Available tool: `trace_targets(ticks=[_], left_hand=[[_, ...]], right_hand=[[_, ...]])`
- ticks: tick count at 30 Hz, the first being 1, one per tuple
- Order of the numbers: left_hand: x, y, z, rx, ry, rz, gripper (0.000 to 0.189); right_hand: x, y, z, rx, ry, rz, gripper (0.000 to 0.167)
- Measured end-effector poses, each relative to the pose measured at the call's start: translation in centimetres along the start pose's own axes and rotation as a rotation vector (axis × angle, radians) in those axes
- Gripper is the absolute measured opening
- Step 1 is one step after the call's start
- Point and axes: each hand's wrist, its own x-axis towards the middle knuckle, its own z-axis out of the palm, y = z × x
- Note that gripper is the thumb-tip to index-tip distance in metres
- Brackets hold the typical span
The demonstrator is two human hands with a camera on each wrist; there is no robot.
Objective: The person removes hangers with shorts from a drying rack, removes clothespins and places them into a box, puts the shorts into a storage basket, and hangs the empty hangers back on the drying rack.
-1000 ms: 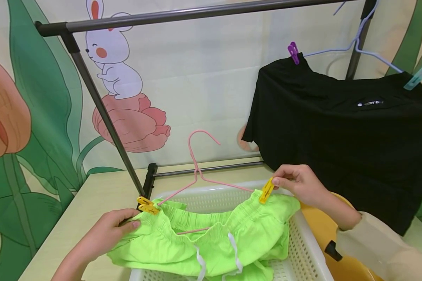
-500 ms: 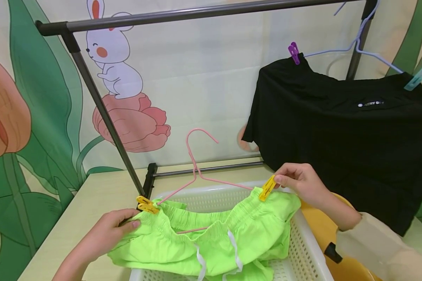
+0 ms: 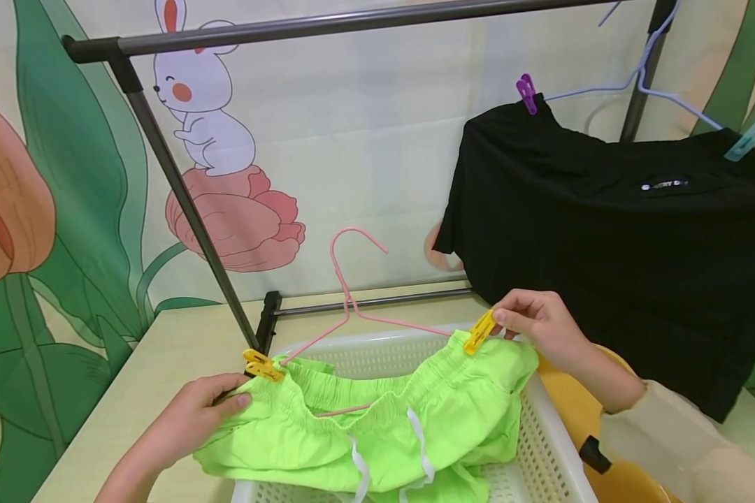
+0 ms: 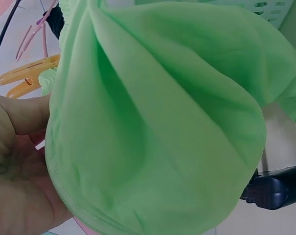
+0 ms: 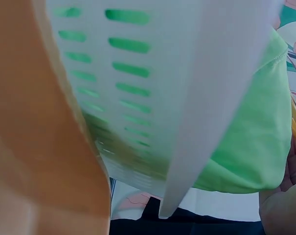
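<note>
Bright green shorts with white drawstrings hang over the basket, a pink wire hanger running inside their elastic waistband. In the head view my left hand grips the shorts' left side, thumb on the front; the left wrist view shows the cloth spread before that hand. Close above it a yellow clothespin clips the waistband to the hanger's left end. On the right side, my right hand pinches a second yellow clothespin by its upper end; its lower end sits on the waistband.
A white perforated basket stands under the shorts, with a yellow container to its right. A dark metal rack frames the table. From it a black garment hangs on a blue hanger, with purple and blue clothespins.
My right hand has risen slightly with the clothespin and that side of the waistband. The pink hanger's hook has shifted a little left and up. My left hand stays in place.
</note>
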Motion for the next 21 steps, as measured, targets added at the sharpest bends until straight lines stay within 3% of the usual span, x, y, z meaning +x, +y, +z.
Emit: trace_targets(ticks=[8,21], left_hand=[[-0.2,-0.2,0.0,-0.008,0.013,0.010,0.010],[0.0,-0.2,0.0,-0.017,0.004,0.007,0.011]], right_hand=[[0.1,0.4,-1.1,0.019,0.038,0.080,0.015],[0.0,0.3,-1.6,0.026,0.035,0.072,0.013]])
